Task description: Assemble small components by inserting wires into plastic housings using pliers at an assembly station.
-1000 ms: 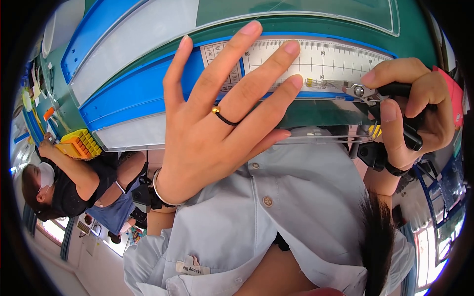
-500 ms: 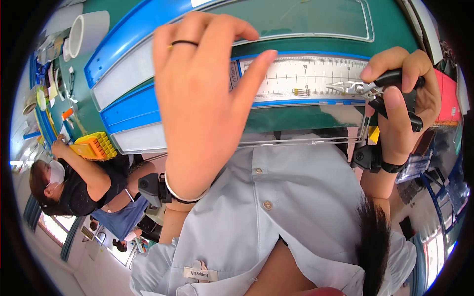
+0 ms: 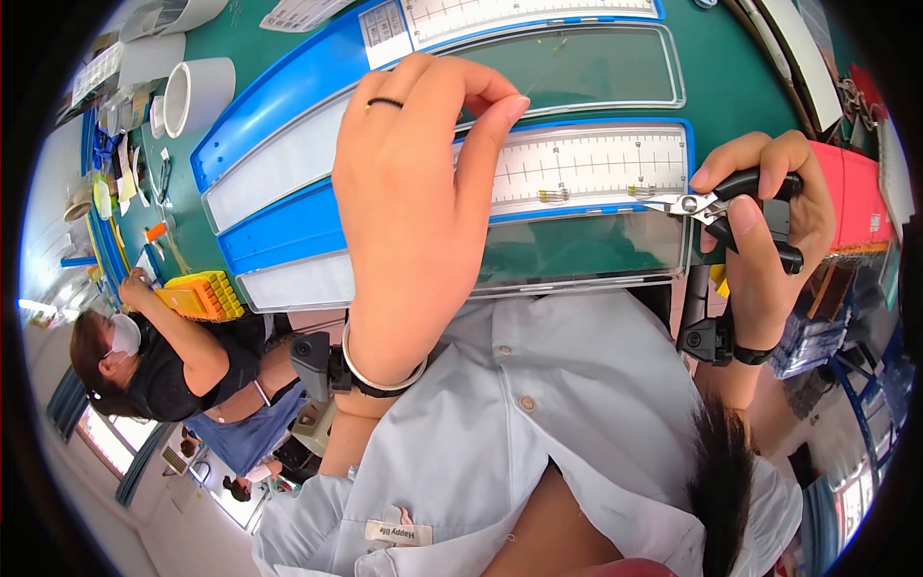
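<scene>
My left hand [image 3: 409,202] hovers over the near blue box with thumb and index finger pinched together. Whatever they hold is too fine to make out. In my right hand [image 3: 784,192] is a pair of small cutting pliers [image 3: 694,205] with black handles spread apart and pointed metal jaws. The jaws reach over the right end of the white scale card [image 3: 586,159] inside the blue-edged box. On the card lie small yellowish metal pieces [image 3: 553,195] in a short row. A second little group of pieces [image 3: 641,190] lies right beside the plier tips.
A second blue box [image 3: 274,125] with a scale and clear lid [image 3: 596,72] lies beyond. White rolls [image 3: 199,96] stand far left. A yellow-orange block [image 3: 200,296] sits by a masked person [image 3: 183,365] working at left. Something red [image 3: 846,197] is at the right edge.
My left thumb and index finger have closed from spread to a pinch. The plier handles have opened wider. A second group of pieces now shows by the tips. The whole view has shifted.
</scene>
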`<control>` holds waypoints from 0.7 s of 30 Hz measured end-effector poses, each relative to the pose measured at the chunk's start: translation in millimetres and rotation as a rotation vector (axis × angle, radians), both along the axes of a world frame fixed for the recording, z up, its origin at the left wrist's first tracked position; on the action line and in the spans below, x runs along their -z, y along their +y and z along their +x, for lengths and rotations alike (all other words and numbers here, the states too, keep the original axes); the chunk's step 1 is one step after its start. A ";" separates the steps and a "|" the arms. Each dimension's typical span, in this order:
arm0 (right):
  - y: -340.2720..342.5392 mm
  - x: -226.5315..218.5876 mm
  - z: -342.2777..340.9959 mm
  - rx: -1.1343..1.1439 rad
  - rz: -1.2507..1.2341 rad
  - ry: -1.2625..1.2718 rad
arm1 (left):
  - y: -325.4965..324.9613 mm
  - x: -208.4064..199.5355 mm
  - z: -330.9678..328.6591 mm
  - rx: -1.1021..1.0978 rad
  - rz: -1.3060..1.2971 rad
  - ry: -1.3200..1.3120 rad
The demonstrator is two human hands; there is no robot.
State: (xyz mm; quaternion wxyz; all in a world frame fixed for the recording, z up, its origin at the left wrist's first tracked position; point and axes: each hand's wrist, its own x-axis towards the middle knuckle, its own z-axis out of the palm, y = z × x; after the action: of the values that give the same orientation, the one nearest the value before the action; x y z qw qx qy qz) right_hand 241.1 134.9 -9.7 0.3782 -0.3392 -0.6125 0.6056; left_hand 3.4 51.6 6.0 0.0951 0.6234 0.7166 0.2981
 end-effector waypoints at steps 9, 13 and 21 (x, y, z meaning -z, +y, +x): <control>2.5 3.8 1.5 0.051 0.013 0.093 | 3.2 3.2 31.9 0.137 0.145 -0.024; 1.3 3.8 1.9 0.057 0.009 0.131 | -1.4 9.6 40.9 0.184 0.078 -0.160; 2.6 4.8 3.0 0.046 0.010 0.139 | -3.6 14.5 39.4 0.205 0.069 -0.186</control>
State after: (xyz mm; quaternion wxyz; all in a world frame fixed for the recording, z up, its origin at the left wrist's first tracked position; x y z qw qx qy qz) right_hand 244.0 137.4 -14.4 0.4353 -0.3082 -0.5797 0.6160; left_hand 42.8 48.0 -8.4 0.1699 0.6659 0.6265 0.3678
